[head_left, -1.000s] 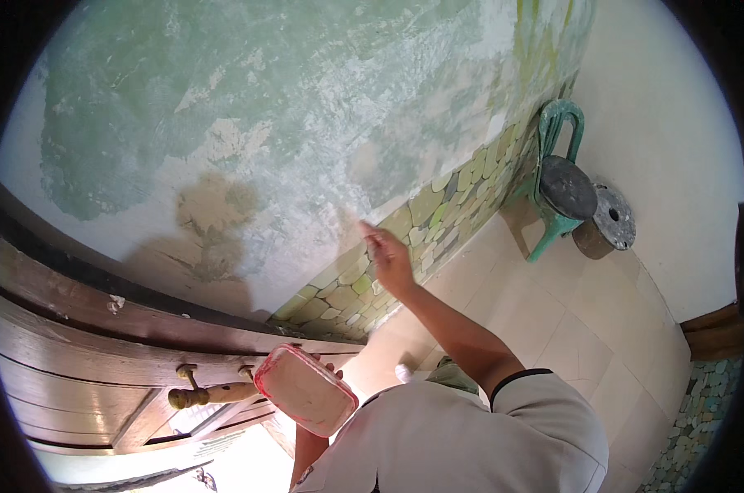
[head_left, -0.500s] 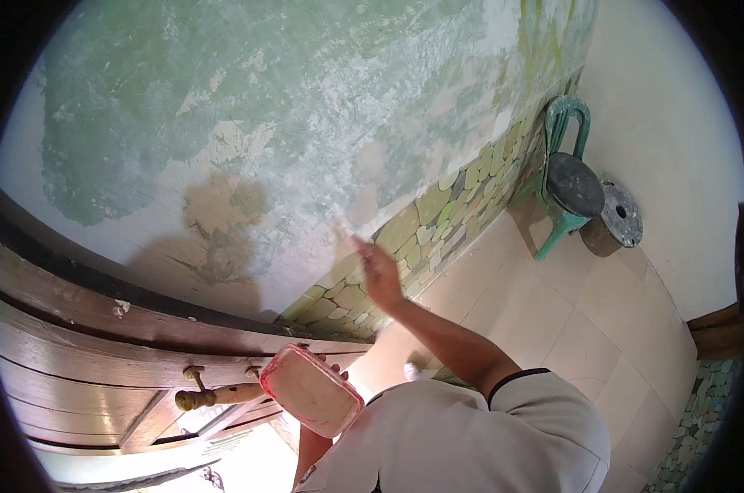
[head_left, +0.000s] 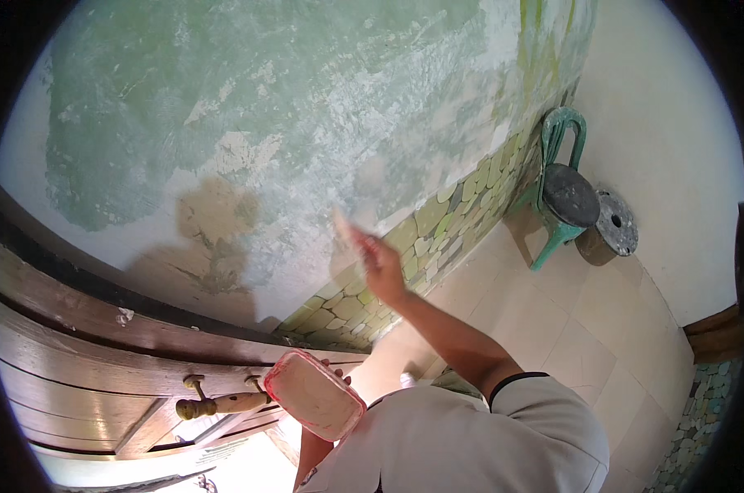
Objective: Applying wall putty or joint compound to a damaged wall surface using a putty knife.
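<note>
My right hand (head_left: pixel 378 267) is closed and raised at the green and white patched wall (head_left: pixel 323 123), with something pale and blurred at its fingers that I cannot make out; whether it touches the surface is unclear. My left hand (head_left: pixel 339 371) grips a shallow red-rimmed container (head_left: pixel 313 393) holding pale beige paste, its fingers curled round the far side. Under the painted area runs a band of pale green stone tiles (head_left: pixel 434 214). A dark shadow falls on the wall left of my right hand.
A wooden door (head_left: pixel 76 370) with a brass-and-wood handle (head_left: pixel 232 403) stands at the lower left, beside my left arm. In the right corner are a green plastic chair (head_left: pixel 557 234) with a dark round seat and a dirty cylindrical object (head_left: pixel 614 238). Beige floor tiles (head_left: pixel 569 345) lie below.
My right hand has shifted slightly leftward along the wall, its fingertips blurred by motion. The container in my left hand has moved slightly right and down in the picture.
</note>
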`<control>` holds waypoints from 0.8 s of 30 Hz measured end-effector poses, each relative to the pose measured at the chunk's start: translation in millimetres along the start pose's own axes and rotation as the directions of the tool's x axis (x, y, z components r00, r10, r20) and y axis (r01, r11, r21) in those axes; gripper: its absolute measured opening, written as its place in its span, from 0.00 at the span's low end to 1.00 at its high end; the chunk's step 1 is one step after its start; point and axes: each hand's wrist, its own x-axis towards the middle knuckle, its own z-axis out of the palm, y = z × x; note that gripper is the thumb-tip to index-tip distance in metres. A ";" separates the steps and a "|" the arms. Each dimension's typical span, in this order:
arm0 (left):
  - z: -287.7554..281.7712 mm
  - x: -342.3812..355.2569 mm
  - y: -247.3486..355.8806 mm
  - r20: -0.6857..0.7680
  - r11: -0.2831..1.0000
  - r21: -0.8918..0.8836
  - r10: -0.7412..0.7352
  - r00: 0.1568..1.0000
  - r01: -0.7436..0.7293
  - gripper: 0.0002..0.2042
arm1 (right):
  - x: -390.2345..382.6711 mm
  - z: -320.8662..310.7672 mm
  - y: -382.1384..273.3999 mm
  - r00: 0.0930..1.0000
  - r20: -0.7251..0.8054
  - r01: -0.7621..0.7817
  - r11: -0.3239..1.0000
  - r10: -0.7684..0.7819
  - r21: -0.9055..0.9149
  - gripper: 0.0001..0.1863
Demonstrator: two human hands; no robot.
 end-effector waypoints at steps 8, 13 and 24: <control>-10.0 2.7 0.1 -0.005 1.000 0.014 -0.021 1.000 0.021 0.38 | 61.6 -3.8 7.5 0.963 -0.226 0.085 0.959 -0.149 -0.269 0.17; -9.3 7.7 -3.6 -0.037 0.995 -0.101 -0.011 0.999 0.008 0.38 | 25.6 28.9 -49.4 0.992 0.025 0.127 0.966 -0.125 -0.227 0.20; -0.2 3.0 -6.9 -0.040 0.993 -0.116 0.006 0.999 -0.011 0.38 | 47.8 46.2 -50.7 0.983 -0.068 0.120 0.876 -0.171 -0.468 0.29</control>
